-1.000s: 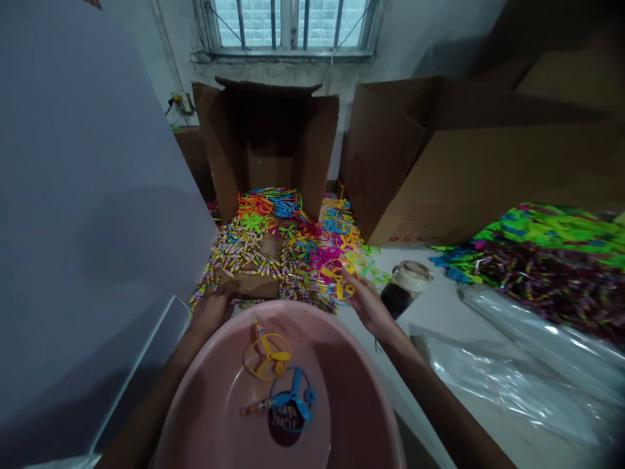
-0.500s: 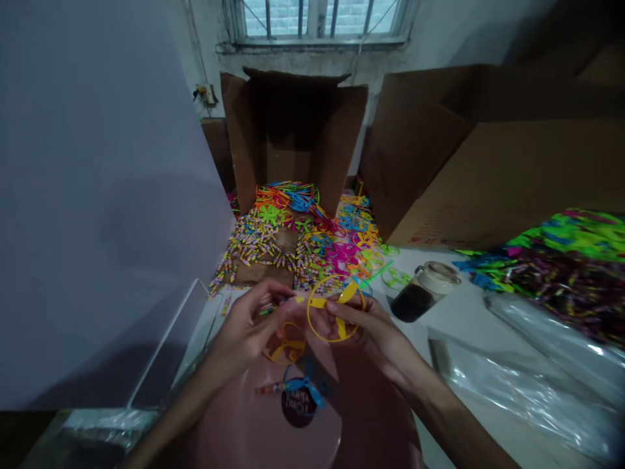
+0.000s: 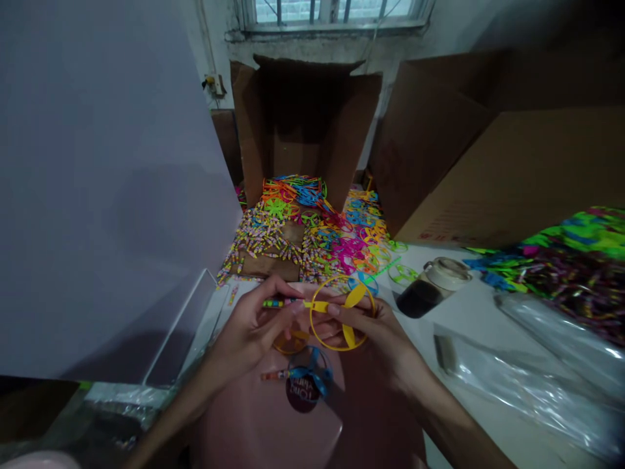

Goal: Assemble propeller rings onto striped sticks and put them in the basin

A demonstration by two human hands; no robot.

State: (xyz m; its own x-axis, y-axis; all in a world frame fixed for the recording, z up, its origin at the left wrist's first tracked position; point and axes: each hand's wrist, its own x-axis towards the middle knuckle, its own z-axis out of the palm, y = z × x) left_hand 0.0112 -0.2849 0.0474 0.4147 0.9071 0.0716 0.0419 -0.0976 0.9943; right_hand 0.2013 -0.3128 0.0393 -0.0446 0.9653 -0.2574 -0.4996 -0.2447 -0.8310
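Dim room, a barred window (image 3: 332,10) at the far end; on the white desk (image 3: 478,319) we record an open brown cardboard box (image 3: 303,130) and, before it, a heap of multicoloured plastic rings and striped sticks (image 3: 312,251). Near us, the left hand (image 3: 249,332) and right hand (image 3: 375,332) are raised above a pink plastic basin (image 3: 234,417). Left fingers pinch a striped stick (image 3: 276,303) just beside the hub of a yellow ring propeller (image 3: 355,295), whose ring and blades the curled right fingers hold, clear of the basin. We cannot tell whether stick and hub are joined. Risk, in our judgement: a slackened pinch could drop either part, and excess pressure could bend the thin ring. A round dark label (image 3: 301,392) on the basin floor lies upside down from our view; its white lettering may begin "Tomo", but we cannot confirm this.
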